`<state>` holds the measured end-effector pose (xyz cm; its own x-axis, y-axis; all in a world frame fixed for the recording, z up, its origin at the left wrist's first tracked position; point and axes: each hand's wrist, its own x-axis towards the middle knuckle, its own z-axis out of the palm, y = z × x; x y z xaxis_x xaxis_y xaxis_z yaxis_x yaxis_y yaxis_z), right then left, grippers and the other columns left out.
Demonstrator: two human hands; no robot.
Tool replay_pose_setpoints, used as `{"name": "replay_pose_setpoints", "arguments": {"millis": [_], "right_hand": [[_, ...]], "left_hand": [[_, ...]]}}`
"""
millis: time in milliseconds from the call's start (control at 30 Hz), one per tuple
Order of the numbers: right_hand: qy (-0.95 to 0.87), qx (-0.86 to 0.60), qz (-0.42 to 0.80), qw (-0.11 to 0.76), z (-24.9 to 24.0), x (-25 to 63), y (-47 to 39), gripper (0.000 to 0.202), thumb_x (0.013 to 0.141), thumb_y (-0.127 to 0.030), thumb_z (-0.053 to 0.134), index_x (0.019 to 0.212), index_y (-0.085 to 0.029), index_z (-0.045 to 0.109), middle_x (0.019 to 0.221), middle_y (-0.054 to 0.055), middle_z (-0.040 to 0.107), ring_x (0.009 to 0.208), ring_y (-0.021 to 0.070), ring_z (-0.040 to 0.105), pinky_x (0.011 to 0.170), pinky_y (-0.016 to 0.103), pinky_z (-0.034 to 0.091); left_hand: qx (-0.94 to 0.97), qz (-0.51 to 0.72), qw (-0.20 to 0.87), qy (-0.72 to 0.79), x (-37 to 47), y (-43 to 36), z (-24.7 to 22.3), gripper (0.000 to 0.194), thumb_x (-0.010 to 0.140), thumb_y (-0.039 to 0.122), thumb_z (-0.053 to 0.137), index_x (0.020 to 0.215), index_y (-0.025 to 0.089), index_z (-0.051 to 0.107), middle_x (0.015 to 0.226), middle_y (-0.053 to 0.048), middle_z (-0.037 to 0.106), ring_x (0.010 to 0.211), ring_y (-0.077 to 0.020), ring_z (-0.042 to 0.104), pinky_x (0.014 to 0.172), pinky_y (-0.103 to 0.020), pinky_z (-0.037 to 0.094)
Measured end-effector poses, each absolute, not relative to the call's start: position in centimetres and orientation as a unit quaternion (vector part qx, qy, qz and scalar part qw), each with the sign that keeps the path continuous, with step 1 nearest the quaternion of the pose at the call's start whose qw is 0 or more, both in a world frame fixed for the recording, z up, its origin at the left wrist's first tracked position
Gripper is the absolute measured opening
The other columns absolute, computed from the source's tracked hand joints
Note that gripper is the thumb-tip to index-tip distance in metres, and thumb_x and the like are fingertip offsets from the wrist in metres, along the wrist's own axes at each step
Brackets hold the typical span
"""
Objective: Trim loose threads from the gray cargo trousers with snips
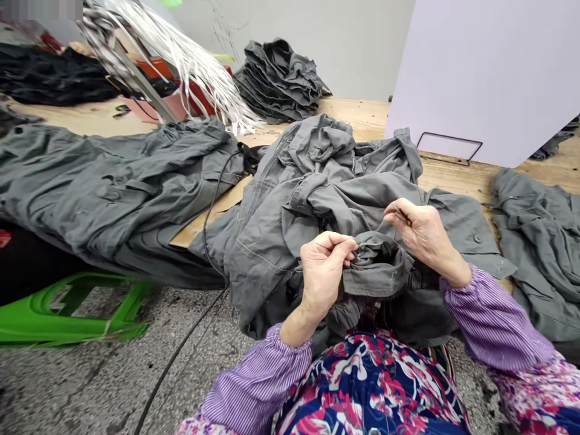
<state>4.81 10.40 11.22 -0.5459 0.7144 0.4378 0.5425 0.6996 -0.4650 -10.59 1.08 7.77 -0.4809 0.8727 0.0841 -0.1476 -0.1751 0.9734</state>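
A grey garment [276, 241] lies bunched over the table edge in front of me, with stitched seams showing. My left hand [324, 266] is closed in a pinch on the edge of a cuff-like opening [374, 284] of it. Just above and to the right of that opening, my right hand [419, 232] is raised with thumb and fingers pressed together. Whatever the right fingertips hold, if anything, is too small to make out. A button [476, 239] shows on a grey flap to the right of my right hand.
More grey garments [113, 193] lie on the left, others [539, 241] on the right. A folded grey stack [281, 78] stands at the back beside hanging white strips [194, 66]. A pale panel [480, 72] rises at back right. Lower left are a green stool [90, 323] and black cable [181, 347].
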Motion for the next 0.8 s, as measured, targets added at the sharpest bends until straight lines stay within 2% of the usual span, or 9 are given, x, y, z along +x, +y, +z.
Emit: {"name": "replay_pose_setpoints", "arguments": {"millis": [67,133,233,367,567,800], "right_hand": [[-0.896,-0.343,0.099,0.265,12.9,5.2,9.5,0.035,0.089,-0.05,0.043,0.095,-0.016,0.052,0.062,-0.001,0.052,0.053,0.0132,0.048,0.054,0.023,0.032],[-0.928,-0.294,0.079,0.214,13.9,5.2,8.8,0.03,0.092,-0.044,0.041,0.101,-0.016,0.049,0.075,0.003,0.057,0.062,0.0148,0.053,0.059,0.023,0.036],[-0.96,-0.239,0.033,0.142,14.8,4.9,8.3,0.019,0.094,-0.031,0.037,0.096,-0.016,0.05,0.084,0.006,0.059,0.073,0.0164,0.055,0.065,0.025,0.036],[-0.972,-0.221,-0.042,0.066,15.3,4.5,8.4,0.019,0.094,-0.03,0.039,0.088,-0.017,0.052,0.077,0.005,0.059,0.069,0.0169,0.054,0.059,0.026,0.03],[-0.981,-0.184,-0.058,0.035,15.5,4.0,8.9,0.024,0.094,-0.033,0.041,0.077,-0.018,0.049,0.068,0.003,0.057,0.059,0.0134,0.049,0.054,0.027,0.02],[-0.978,-0.193,-0.064,0.041,15.1,3.7,8.9,0.026,0.094,-0.032,0.039,0.075,-0.018,0.05,0.064,0.002,0.056,0.055,0.0124,0.047,0.053,0.028,0.018]], "left_hand": [[0.352,0.688,0.353,0.528,-10.5,1.0,7.9,0.007,0.07,0.022,0.067,0.067,0.016,0.067,0.059,0.001,0.063,0.049,-0.0064,0.051,0.047,-0.017,0.04],[0.369,0.691,0.319,0.533,-10.4,1.0,7.9,0.007,0.07,0.022,0.068,0.066,0.016,0.067,0.06,0.002,0.062,0.054,-0.0073,0.052,0.052,-0.018,0.042],[0.392,0.69,0.287,0.536,-10.3,0.9,7.8,0.008,0.071,0.023,0.068,0.066,0.016,0.067,0.063,0.001,0.063,0.061,-0.0095,0.055,0.059,-0.02,0.044],[0.403,0.685,0.286,0.535,-10.4,0.9,7.7,0.009,0.072,0.023,0.067,0.067,0.016,0.066,0.063,0.002,0.063,0.061,-0.0098,0.054,0.061,-0.021,0.043],[0.41,0.68,0.294,0.532,-10.5,1.0,7.6,0.01,0.073,0.024,0.066,0.067,0.016,0.065,0.063,0.001,0.062,0.06,-0.01,0.054,0.06,-0.022,0.044],[0.434,0.672,0.273,0.534,-10.6,0.7,7.7,0.009,0.073,0.023,0.066,0.067,0.016,0.065,0.062,0.001,0.061,0.059,-0.0099,0.053,0.056,-0.022,0.042]]}}
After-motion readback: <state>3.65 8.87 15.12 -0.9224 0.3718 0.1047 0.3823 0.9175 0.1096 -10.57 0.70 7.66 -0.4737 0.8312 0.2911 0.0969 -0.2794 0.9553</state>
